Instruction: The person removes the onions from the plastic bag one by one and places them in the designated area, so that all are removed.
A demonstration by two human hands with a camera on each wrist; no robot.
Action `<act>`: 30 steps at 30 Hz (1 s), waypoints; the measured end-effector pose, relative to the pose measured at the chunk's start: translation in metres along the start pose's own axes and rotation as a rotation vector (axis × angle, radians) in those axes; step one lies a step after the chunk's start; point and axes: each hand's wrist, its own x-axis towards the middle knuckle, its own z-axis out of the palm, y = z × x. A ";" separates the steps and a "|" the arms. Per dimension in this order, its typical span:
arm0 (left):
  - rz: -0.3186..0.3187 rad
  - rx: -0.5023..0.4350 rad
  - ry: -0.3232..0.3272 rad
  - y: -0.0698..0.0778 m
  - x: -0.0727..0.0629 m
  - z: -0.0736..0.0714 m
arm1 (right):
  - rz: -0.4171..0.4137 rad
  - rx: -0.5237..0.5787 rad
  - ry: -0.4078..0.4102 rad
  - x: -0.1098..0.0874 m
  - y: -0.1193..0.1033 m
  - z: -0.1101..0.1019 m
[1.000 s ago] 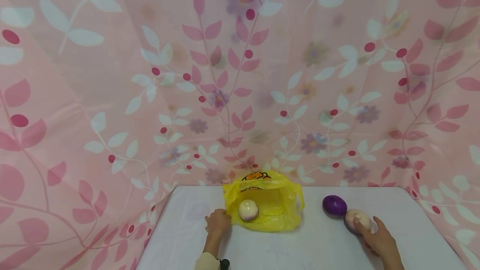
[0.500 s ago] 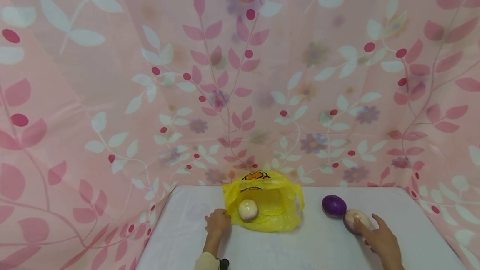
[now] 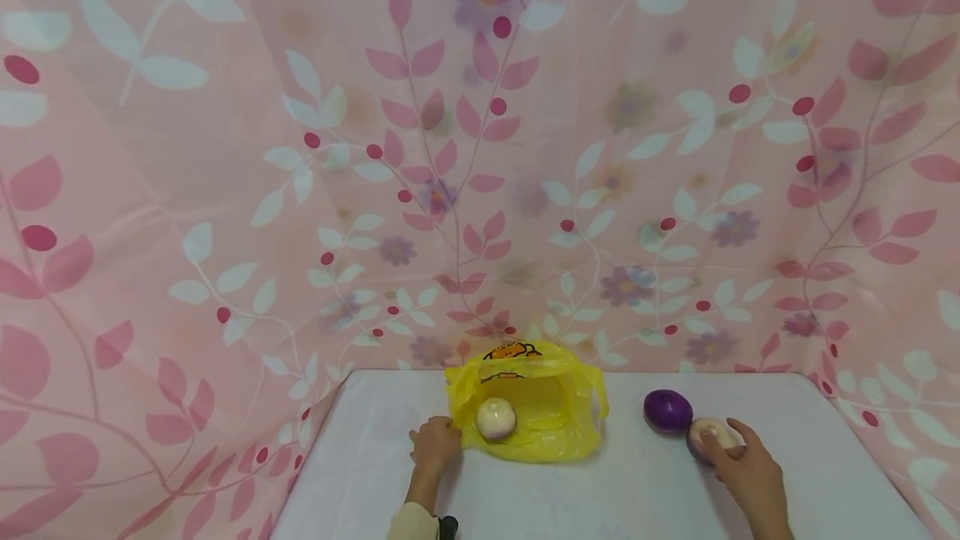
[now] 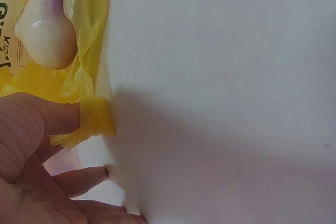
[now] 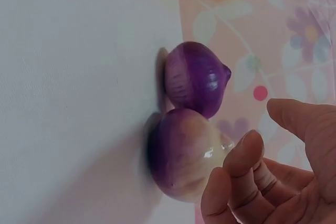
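My left hand (image 3: 436, 442) pinches the left edge of a yellow plastic bag (image 3: 577, 432) between thumb and fingers. The bag lies on its side with its mouth facing me. A white onion with a purple tinge (image 3: 496, 420) rests inside it; the left wrist view shows this onion (image 4: 48, 27) beside the thumb. At the right, my right hand (image 3: 750, 467) is at a white-and-purple onion (image 5: 181, 156), fingers loosely bent and apart from the thumb. Contact with that onion cannot be made out. A deep purple onion (image 3: 668, 412) touches its far left side.
A white-covered table (image 3: 637, 498) carries everything. A pink floral curtain (image 3: 480, 190) hangs right behind its far edge and along both sides. The bag and the onion pair stand apart, with white cloth between them.
My right hand has shifted slightly to the left around the white-and-purple onion, its fingers changing position. The left hand, the bag and the onions have stayed in place.
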 end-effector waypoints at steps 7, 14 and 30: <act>0.001 0.001 0.007 0.000 -0.001 -0.001 | -0.038 0.016 0.025 -0.003 -0.011 0.009; 0.005 0.011 -0.003 0.000 0.002 0.000 | -0.062 0.054 0.022 -0.007 -0.023 0.017; 0.007 0.001 0.002 -0.002 0.003 0.002 | -0.251 0.029 0.131 -0.013 -0.039 0.041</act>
